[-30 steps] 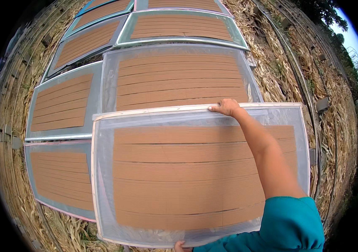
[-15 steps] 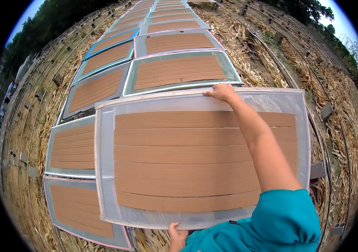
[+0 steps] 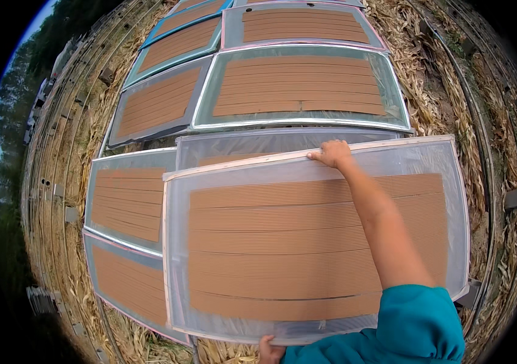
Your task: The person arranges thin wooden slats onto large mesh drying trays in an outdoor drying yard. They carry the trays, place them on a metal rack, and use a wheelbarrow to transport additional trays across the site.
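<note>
A large pale-framed drying screen [image 3: 176,242] fills the middle, its translucent sheet bearing rows of brown, thin parallel strands [image 3: 282,242]. My right hand [image 3: 332,154] is closed around the far edge of the frame, its thumb on the upper face. At the near edge, my left hand [image 3: 270,350] grips the frame from below, with its fingers mostly hidden. The held screen sits tilted, overlapping another grey screen [image 3: 234,144] behind it. Only a strip of that screen's brown load shows.
More framed screens with brown sheets lie in two columns: a green-edged one [image 3: 207,115] beyond, a white-edged one [image 3: 102,194] and a pink-edged one [image 3: 93,264] at left. Dry corn husks [image 3: 431,79] cover the ground. Rails on blocks [image 3: 513,199] run alongside.
The held screen has drawn back from the green-edged screen, uncovering part of the grey screen behind. Both hands keep their grip. My view has tipped down and shifted left.
</note>
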`<state>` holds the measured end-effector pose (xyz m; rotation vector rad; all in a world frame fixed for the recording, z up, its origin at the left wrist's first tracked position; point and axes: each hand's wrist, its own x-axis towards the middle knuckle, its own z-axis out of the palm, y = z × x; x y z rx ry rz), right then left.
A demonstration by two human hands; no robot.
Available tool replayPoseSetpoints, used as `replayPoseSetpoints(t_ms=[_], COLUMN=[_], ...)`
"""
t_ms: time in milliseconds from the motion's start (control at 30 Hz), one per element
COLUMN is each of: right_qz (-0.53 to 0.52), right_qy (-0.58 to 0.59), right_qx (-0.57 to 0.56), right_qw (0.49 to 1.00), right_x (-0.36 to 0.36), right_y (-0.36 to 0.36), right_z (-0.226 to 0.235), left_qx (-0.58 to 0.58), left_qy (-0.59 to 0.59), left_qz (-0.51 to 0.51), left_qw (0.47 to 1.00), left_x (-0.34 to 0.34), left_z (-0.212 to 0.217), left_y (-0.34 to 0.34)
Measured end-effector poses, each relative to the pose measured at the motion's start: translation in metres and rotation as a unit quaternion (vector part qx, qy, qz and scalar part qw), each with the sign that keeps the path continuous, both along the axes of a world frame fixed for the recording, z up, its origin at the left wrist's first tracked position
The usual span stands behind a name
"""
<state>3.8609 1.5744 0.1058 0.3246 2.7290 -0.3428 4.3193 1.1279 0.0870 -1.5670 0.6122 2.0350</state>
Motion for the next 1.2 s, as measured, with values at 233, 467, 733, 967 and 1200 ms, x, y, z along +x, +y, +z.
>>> replayPoseSetpoints(t_ms=[233, 467, 733, 967, 1200], right_qz=[-0.006, -0.024, -0.009, 0.047, -0.029], right_qy=[-0.002, 0.004, 0.03, -0.031, -0.177], right_qx=[0.012, 0.021, 0.041, 0.052, -0.054], right_qw=[1.0, 0.999, 0.999, 0.997, 0.982], right_x=[-0.054, -0.152, -0.223, -0.226, -0.221], right_y=[0.019, 0.01, -0.021, -0.024, -0.001], right_z=[-0.062, -0.096, -0.201, -0.207, -0.236], left_qx=[0.033, -0.054, -0.116, -0.109, -0.119], left_qy=[-0.06, -0.096, -0.113, -0.092, -0.099], left_qz=[0.071, 0.078, 0.082, 0.072, 0.006], left_qw=[0.995, 0.991, 0.983, 0.987, 0.988], left_x=[-0.04, -0.203, -0.273, -0.28, -0.209], left_z=[-0.028, -0.082, -0.228, -0.218, -0.126], left_y=[0.017, 0.009, -0.033, -0.014, -0.002])
